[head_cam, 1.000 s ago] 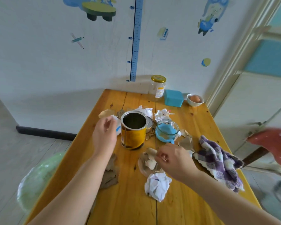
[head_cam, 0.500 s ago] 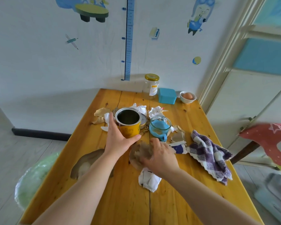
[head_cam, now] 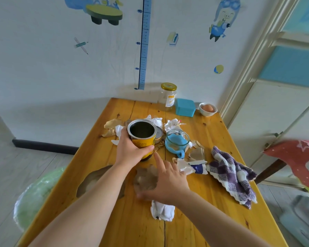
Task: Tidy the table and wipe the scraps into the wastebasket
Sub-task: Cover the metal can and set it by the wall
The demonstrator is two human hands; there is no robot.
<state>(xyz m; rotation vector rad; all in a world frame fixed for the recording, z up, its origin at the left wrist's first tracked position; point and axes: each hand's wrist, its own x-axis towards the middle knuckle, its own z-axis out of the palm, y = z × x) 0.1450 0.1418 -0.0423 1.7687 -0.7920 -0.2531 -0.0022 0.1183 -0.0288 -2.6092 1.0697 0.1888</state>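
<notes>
My left hand [head_cam: 130, 151] is wrapped around an open yellow tin can [head_cam: 142, 135] near the middle of the wooden table [head_cam: 212, 202]. My right hand [head_cam: 166, 180] lies spread with fingers apart over a crumpled brown paper scrap [head_cam: 144, 177] just in front of the can. A crumpled white paper ball [head_cam: 161, 210] sits under my right wrist. More torn brown and white scraps [head_cam: 193, 163] lie around a glass cup with a blue holder [head_cam: 177, 141]. A purple checked cloth [head_cam: 232, 173] is bunched at the right. A wastebasket with a green liner [head_cam: 36, 193] stands on the floor at the left.
At the table's far edge stand a glass jar with a yellow lid [head_cam: 168, 96], a blue box [head_cam: 185, 107] and a small white bowl holding an egg [head_cam: 208, 109]. A flat brown piece [head_cam: 91, 180] lies near the left edge. A red chair [head_cam: 300, 168] is at the right.
My left hand went from hovering beside the can to gripping it. My right hand opened out flat over the brown scrap, which shifted toward me.
</notes>
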